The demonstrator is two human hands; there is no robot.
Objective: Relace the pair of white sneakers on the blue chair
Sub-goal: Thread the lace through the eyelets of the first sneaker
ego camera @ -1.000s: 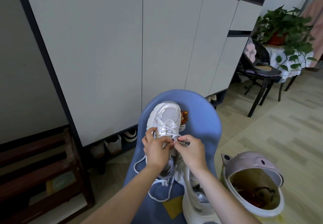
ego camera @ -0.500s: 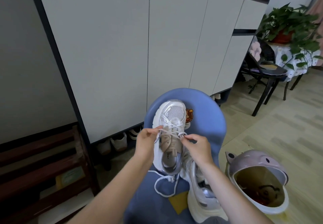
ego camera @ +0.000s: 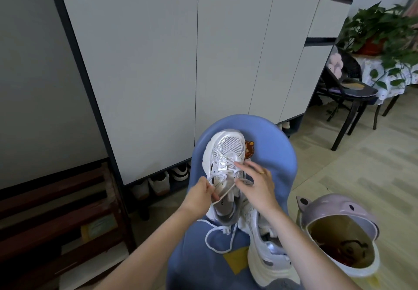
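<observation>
White mesh sneaker (ego camera: 224, 165) lies toe-up on the rounded blue plastic chair (ego camera: 271, 154), 2nd white sneaker (ego camera: 267, 251) beside it, nearer the person. L hand (ego camera: 200, 195) pinches the white lace (ego camera: 222, 195) w/ thumb & fingers, grip closed on it. R hand (ego camera: 255, 184) w/ fingers spread loose over the lace crossings, grip holding nothing. Loose lace end loops on the seat below.

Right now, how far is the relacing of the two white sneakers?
Done: the far sneaker has lace crossed through its front eyelets. In hand: the left hand pinches the lace and the right hand reaches with spread fingers. Left: its upper eyelets, and the near sneaker, which seems unlaced.
</observation>
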